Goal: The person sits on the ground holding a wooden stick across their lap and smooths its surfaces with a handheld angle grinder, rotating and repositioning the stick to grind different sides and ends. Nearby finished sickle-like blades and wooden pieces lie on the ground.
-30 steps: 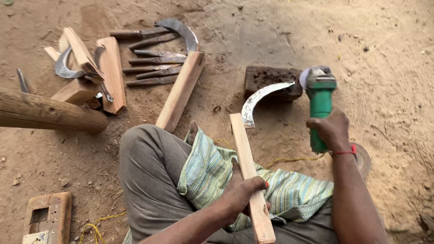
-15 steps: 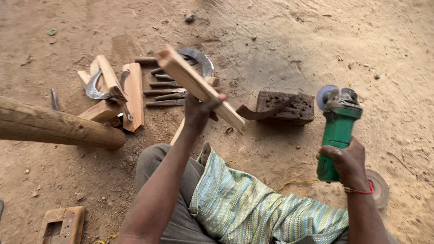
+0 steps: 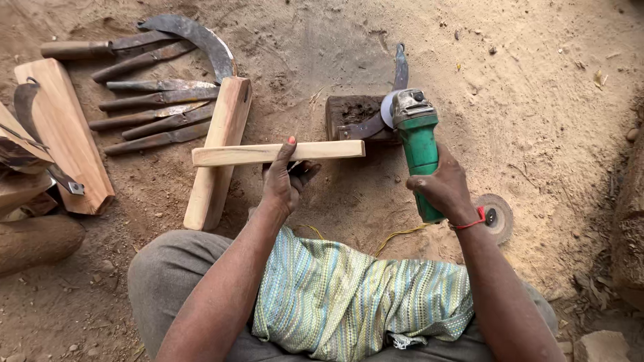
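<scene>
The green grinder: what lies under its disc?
Under the grinder disc lies a curved blade resting on a dark block. The blade's middle and the block's right end are covered.

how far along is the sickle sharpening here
Done: cannot tell; a row of dark blades and a big sickle lie on the sand. In hand: the left hand holds a wooden handle whose curved blade rests on a dark block; the right hand holds a green grinder against it. Left: no ground edge shows on this blade.

Dark knives (image 3: 157,110) and a sickle (image 3: 194,37) lie on sand beside planks (image 3: 64,134), perhaps a log (image 3: 37,241).
</scene>
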The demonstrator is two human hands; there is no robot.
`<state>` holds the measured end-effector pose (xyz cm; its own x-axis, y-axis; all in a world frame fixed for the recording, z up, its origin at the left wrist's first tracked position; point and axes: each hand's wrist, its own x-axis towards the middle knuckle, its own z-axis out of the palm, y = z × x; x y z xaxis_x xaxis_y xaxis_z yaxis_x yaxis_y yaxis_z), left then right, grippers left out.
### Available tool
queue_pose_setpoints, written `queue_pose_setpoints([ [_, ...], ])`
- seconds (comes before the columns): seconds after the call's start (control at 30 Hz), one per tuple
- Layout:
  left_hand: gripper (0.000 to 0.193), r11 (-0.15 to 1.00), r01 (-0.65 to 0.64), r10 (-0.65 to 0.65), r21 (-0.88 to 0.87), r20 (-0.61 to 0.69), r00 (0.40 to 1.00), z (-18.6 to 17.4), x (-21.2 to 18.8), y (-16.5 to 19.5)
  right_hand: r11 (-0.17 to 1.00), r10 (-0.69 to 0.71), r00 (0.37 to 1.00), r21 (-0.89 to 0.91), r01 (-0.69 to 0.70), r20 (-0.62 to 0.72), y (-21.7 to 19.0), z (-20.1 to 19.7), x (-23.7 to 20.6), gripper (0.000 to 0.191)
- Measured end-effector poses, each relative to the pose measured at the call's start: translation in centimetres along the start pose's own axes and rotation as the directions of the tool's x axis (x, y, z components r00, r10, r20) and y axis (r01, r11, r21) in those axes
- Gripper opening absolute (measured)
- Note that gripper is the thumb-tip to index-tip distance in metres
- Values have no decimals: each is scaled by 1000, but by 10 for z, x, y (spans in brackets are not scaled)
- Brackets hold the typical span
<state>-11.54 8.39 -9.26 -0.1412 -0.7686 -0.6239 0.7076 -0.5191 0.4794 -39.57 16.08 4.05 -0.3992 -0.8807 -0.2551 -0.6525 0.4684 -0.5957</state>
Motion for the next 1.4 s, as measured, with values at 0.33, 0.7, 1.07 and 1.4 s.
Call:
queue_pose_setpoints([
  [0.33, 48, 982, -14, 11, 190, 20, 1000, 8, -10, 5, 992, 98, 994, -89, -93, 42, -21, 29, -8, 56],
  [0.7, 53, 957, -28, 36, 290, -24, 999, 14, -19, 9, 986, 14, 999, -166, -7, 41, -20, 39, 2, 67],
  [1.07, 68, 903, -63, 90, 425, -43, 995, 8, -18, 4, 959, -59, 998, -276, 66, 34, -14, 36, -12, 70],
  [1.4, 70, 897, -58, 87, 438, -46, 995, 9, -20, 5, 964, 5, 1000, -266, -4, 4, -5, 27, -23, 58],
])
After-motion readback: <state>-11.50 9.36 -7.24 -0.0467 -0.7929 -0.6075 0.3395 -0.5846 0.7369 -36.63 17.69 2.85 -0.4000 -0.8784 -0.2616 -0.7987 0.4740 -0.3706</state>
